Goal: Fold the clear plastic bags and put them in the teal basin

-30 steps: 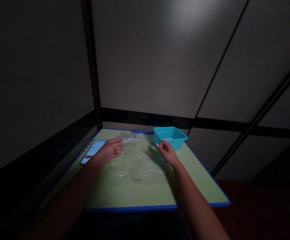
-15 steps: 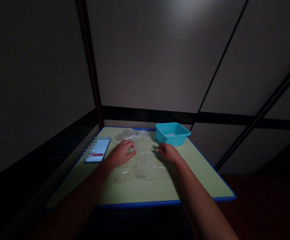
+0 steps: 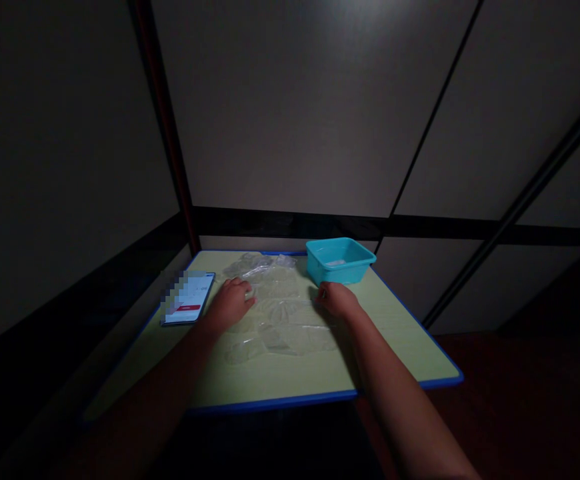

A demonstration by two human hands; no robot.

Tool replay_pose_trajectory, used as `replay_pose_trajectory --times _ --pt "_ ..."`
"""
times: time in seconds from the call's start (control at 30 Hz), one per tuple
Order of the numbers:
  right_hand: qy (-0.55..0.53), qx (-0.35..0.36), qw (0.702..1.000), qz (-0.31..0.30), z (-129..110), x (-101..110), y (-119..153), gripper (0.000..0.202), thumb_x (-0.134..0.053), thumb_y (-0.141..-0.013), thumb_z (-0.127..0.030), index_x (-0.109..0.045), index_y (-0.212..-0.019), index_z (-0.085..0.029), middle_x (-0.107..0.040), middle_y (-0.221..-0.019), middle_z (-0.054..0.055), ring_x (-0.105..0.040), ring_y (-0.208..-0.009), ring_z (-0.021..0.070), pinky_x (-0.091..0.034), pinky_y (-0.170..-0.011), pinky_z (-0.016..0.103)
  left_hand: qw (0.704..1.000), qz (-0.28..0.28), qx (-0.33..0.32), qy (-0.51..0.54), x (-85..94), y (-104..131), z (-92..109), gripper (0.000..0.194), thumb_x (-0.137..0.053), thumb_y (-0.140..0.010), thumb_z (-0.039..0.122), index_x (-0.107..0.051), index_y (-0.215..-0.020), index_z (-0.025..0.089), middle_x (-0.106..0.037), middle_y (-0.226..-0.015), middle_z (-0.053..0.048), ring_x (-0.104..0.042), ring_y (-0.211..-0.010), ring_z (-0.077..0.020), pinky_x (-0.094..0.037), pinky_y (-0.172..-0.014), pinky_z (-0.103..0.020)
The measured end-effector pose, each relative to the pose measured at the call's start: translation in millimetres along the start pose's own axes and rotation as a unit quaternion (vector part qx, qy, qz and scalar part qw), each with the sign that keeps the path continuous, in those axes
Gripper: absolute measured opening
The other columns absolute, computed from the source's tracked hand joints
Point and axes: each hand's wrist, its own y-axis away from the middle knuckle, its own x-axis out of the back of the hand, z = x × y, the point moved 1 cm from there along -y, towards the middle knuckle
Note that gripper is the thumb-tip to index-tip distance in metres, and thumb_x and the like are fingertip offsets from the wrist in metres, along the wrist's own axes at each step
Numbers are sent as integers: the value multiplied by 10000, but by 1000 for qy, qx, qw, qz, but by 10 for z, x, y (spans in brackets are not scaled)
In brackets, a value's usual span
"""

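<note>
Clear, wrinkled plastic (image 3: 290, 333) lies spread over the middle of the pale green table (image 3: 400, 340). My left hand (image 3: 231, 303) rests at the left side of the plastic, its thumb and fingers apart with nothing seen between them. On the right side, my right hand (image 3: 337, 299) is closed at the plastic's edge, just in front of the turquoise basket (image 3: 343, 270); what its fingers pinch is too small to make out. More crumpled plastic (image 3: 253, 265) lies behind my left hand.
A lit phone or tablet (image 3: 191, 299) lies near the left edge, partly blurred out. The table has a blue rim (image 3: 280, 403) and stands against a panelled wall. Something pale lies in the basket.
My left hand has moved left, away from my right hand, and its thumb has shifted. My right hand is nearly in the same place. The whole view has shifted slightly.
</note>
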Motion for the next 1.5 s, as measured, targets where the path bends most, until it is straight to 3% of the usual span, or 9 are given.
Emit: replay_pose_trajectory --times 0.47,0.83,1.1,1.27,1.5 --pt "1 -53 999 -3 182 50 -46 247 -593 -777 -361 -679 -907 -170 -688 -928 124 -622 -797 224 -362 -561 258 992 -1 10 -130 -39 30 -38 234 -641 -749 387 -611 -862 184 -598 -934 -107 -484 -957 -290 -360 -825 -367" --pt "-5 -48 998 -28 213 22 -47 317 -680 -686 -396 -692 -910 -173 -690 -836 100 -611 -695 186 -367 -542 238 994 -11 33 -102 -89 12 -63 200 -649 -744 366 -552 -762 192 -594 -872 -95 -495 -916 -287 -364 -774 -352" --pt "-7 -36 999 -23 226 15 -86 253 -648 -731 -371 -687 -879 -169 -688 -883 107 -604 -727 201 -355 -544 246 998 -13 59 -22 -84 -10 -59 203 -659 -739 348 -517 -753 204 -592 -799 -64 -529 -866 -252 -381 -732 -312" --pt "0 -20 999 -26 186 16 -67 282 -642 -742 -412 -685 -875 -168 -690 -888 113 -607 -761 208 -349 -554 249 996 2 69 -63 -110 -9 -68 228 -683 -717 361 -563 -808 190 -612 -907 -102 -526 -951 -277 -391 -791 -333" --pt "6 -11 999 -33 151 22 -54 299 -627 -757 -438 -681 -872 -167 -693 -877 105 -611 -745 197 -330 -534 241 991 -47 72 -107 -69 -7 -16 198 -627 -770 357 -580 -818 171 -613 -925 -101 -522 -977 -268 -390 -810 -322"
